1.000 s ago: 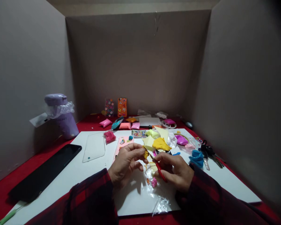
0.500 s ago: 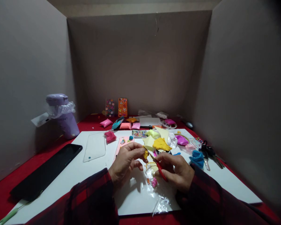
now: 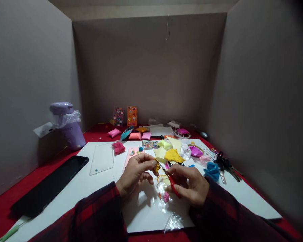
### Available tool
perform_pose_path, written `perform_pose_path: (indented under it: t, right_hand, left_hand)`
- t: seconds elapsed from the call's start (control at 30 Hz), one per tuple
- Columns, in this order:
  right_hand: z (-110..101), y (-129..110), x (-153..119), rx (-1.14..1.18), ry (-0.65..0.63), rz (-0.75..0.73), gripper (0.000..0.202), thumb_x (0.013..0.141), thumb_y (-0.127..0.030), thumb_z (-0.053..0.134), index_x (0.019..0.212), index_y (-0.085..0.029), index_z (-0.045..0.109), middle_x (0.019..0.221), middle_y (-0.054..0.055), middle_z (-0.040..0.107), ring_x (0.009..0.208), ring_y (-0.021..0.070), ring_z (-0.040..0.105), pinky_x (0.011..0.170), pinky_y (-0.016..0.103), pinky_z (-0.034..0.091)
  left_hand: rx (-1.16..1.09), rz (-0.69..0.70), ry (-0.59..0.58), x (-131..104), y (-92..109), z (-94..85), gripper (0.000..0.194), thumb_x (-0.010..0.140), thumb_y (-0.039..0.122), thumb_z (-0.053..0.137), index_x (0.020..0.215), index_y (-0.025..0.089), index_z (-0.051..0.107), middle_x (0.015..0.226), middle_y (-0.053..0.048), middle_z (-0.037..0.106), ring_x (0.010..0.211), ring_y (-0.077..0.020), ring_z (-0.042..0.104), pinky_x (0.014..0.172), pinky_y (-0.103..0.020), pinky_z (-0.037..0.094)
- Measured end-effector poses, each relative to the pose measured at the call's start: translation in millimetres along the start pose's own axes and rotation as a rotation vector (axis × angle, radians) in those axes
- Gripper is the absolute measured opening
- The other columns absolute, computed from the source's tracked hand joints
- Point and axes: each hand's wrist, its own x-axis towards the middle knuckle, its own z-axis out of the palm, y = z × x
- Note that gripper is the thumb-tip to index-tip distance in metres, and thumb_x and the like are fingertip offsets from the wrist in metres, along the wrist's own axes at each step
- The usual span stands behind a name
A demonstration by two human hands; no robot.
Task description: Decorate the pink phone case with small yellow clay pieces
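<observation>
My left hand [image 3: 138, 171] pinches a small piece of yellow clay [image 3: 157, 167] between thumb and fingertips. Red-handled scissors [image 3: 173, 186] are gripped in my right hand [image 3: 190, 183], their tips pointing up and left at the yellow piece; whether the blades touch it I cannot tell. Just beyond the hands lies a larger lump of yellow clay [image 3: 174, 155]. Below them, a small pink piece of clay [image 3: 166, 196] and an orange bit [image 3: 159, 195] rest on clear plastic film [image 3: 174, 222]. A pink phone case [image 3: 127, 158] with small decorations is partly hidden behind my left hand.
A white board [image 3: 73, 201] covers the red cloth. To the left are a black phone [image 3: 50, 185], a clear case [image 3: 102, 159] and a purple bottle [image 3: 73, 131]. Blue clay [image 3: 212, 170] and keys [image 3: 224, 168] lie right. Two decorated cases [image 3: 132, 116] stand at the back.
Both hands stay almost in place. The scissors shift very slightly against the yellow piece, and the whole view tilts a little.
</observation>
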Motion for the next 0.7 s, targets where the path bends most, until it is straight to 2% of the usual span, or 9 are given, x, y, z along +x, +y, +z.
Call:
perform_pose_path:
  t: [0.43,0.7]
  right_hand:
    - [-3.2,-0.1,-1.7,0.062,-0.009,-0.053,0.014,0.070,-0.022,0.057,0.083,-0.018,0.055,0.050,-0.005,0.048,0.044,0.0090,0.038,0.042,0.021,0.029]
    - [-4.1,-1.6,-1.9,0.068,-0.005,-0.057,0.012,0.071,-0.022,0.056,0.082,-0.018,0.054,0.052,-0.004,0.051,0.045,0.0098,0.041,0.043,0.021,0.029]
  left_hand:
    - [0.007,0.000,-0.004,-0.9,0.7,-1.0,0.013,0.066,0.021,0.064,0.071,0.015,0.055,0.062,0.000,0.056,0.053,-0.0106,0.053,0.041,-0.019,0.039]
    - [-0.004,0.002,-0.009,-1.7,2.3,-0.6,0.013,0.067,0.021,0.064,0.071,0.015,0.054,0.062,0.000,0.056,0.054,-0.0106,0.053,0.041,-0.019,0.039]
